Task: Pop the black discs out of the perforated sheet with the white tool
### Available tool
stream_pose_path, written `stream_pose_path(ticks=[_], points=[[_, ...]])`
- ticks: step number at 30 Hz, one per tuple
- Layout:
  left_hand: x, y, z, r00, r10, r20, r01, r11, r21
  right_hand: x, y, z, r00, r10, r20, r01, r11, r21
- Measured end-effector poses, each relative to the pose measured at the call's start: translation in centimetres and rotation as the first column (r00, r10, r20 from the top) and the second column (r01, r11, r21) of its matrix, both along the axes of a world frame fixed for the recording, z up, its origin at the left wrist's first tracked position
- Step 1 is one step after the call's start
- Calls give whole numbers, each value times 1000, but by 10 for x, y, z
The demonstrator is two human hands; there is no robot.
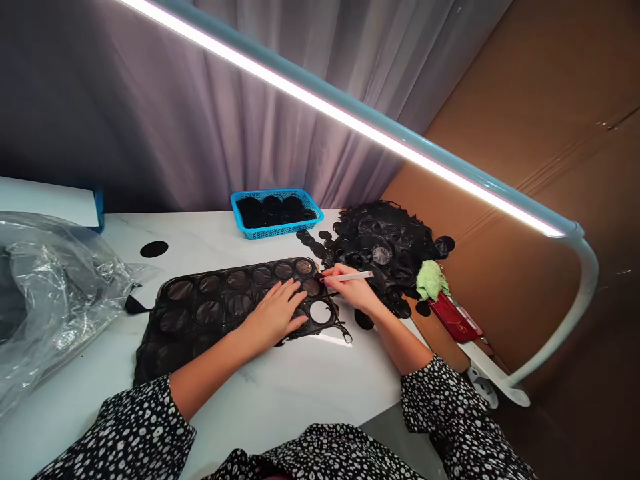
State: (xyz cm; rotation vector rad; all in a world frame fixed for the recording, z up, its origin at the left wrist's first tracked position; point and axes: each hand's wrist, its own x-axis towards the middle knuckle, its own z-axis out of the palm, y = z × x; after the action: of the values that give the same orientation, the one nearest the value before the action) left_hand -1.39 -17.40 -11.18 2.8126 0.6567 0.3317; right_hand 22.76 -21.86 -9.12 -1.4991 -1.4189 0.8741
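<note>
A dark sheet (224, 295) with rows of round discs outlined in it lies on the white table. One round opening near its right end shows the white tabletop. My left hand (278, 311) rests flat on the sheet with its fingers spread, just left of that opening. My right hand (351, 289) is closed round a slim white pen-like tool (361, 275). The tool's tip end is at the sheet's right edge, hidden by my fingers; I cannot tell its exact kind. Thin loose black strips (344, 331) hang off the sheet's lower right corner.
Behind the sheet stands a blue basket (273, 233) of black discs. A heap of black scraps (385, 227) is at the right, near a green cloth (431, 280) and a red case (455, 319). Clear plastic (65, 287) covers the left. A lit lamp (350, 127) crosses overhead.
</note>
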Motion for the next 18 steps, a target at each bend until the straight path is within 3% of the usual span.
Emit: stream_pose_path(ticks=[3,6,18], points=[[-3,9,-10,1000,-10,-8,10,999,39,-5,9,-8,983,173,60,-172,985,-31],[-7,10,-18,999,-32,-3,32,998,61,-3,13,-12,961,257,102,-255,966,-35],[-7,7,-17,1000,-28,-5,28,999,37,-4,19,-3,929,326,175,-322,945,-50]])
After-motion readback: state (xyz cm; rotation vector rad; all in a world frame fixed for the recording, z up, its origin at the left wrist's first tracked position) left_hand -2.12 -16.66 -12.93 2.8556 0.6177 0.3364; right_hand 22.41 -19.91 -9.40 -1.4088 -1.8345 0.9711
